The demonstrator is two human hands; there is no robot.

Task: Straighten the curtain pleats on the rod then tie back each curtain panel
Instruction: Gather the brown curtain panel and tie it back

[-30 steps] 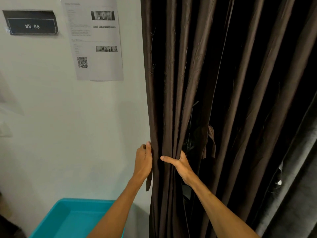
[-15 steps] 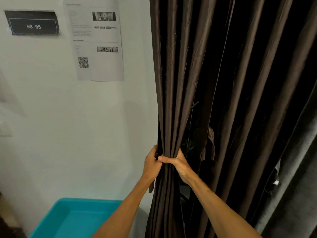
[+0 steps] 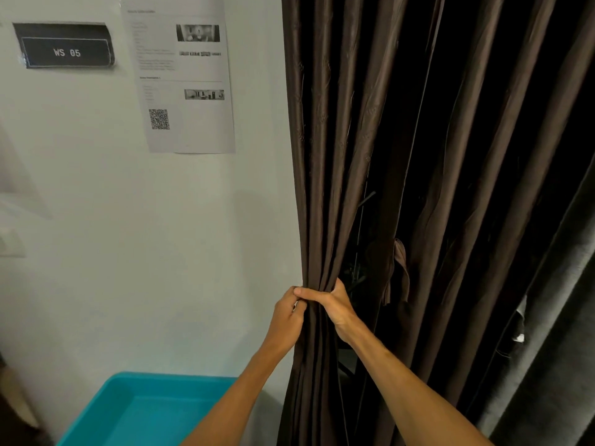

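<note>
Where the dark brown curtain (image 3: pixel 325 156) narrows into a tight bunch, toward six o'clock of the view's middle, both hands clamp round it. The left hand (image 3: pixel 285 318) comes in from the bunch's nine o'clock side, fingers curled onto the outer edge of the fabric. The right hand (image 3: pixel 336 309) grips from three o'clock, its thumb laid across the front of the pleats and meeting the left hand's fingers. Above the hands the pleats fan out toward twelve o'clock. A loose strip of brown cloth (image 3: pixel 401 268) dangles at two o'clock of the right hand. On the white wall (image 3: pixel 128 236), a printed sheet (image 3: pixel 190 130) with a QR code hangs at eleven o'clock, a dark sign (image 3: pixel 66 48) reading WS 05 at its nine o'clock. A teal tub (image 3: pixel 145 410) sits at seven o'clock, a grey drape (image 3: pixel 553 333) at four o'clock.
</note>
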